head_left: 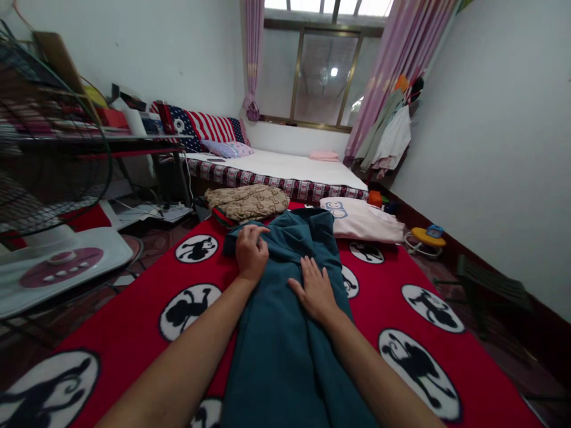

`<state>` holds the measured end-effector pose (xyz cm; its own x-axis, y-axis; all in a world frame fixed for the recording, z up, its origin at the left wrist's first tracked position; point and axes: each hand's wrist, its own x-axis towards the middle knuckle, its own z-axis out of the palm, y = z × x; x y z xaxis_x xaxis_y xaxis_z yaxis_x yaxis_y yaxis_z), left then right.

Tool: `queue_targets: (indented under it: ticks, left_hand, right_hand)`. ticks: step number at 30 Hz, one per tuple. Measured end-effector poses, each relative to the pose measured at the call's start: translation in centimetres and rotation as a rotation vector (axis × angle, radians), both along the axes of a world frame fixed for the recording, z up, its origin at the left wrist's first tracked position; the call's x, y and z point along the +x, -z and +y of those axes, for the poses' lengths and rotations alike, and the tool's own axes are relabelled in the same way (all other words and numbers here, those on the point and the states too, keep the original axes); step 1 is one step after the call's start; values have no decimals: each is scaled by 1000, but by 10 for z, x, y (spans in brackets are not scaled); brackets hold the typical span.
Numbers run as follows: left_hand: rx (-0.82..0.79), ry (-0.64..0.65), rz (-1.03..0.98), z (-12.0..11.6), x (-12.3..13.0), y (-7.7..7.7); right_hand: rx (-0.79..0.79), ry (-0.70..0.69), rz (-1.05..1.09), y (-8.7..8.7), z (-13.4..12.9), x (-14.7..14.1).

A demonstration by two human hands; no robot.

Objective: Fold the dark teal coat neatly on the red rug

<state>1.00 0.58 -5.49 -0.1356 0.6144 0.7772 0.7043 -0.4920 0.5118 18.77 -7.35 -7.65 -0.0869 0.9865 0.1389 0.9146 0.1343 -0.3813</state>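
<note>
A dark teal garment (281,351) lies lengthwise on a red blanket (151,309) printed with black and white round figures. My left hand (252,252) rests on the garment's upper left part, its fingers curled and partly apart, and whether it pinches any cloth I cannot make out. Lower and to the right, my right hand (316,290) lies flat on the garment with its fingers spread and nothing in it. Creases and folds show in the cloth around and beyond both hands.
Beyond the garment lie a folded tan patterned cloth (250,202) and a folded pale pink item (361,219). A fan (49,131) and cluttered desk (147,138) stand at the left. A yellow stool (428,236) is at the right, and a white-topped bed (276,163) behind.
</note>
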Motion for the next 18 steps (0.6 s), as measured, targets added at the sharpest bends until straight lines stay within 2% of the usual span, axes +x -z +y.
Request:
queue_targets:
  ticks: [3,6,9,12,15,18]
  left_hand:
    - [-5,-293,-127,20,-34,-5]
    - [-208,-456,-265,34,-62,-4]
    - [-544,-392,-314,41,-77,-1]
    - [-715,-272,-202,46,-81,4]
    - [-711,-169,-147,48,-75,5]
    - [-507,-74,-279,42,-61,-12]
  right_hand:
    - [32,-7,10,7,-1,5]
    - [55,-5,72,8,1,10]
    - [74,-6,134,8,3,12]
    - [77,-8,187,9,3,12]
    - [87,-5,247,9,3,12]
    - [119,9,377,7,3,12]
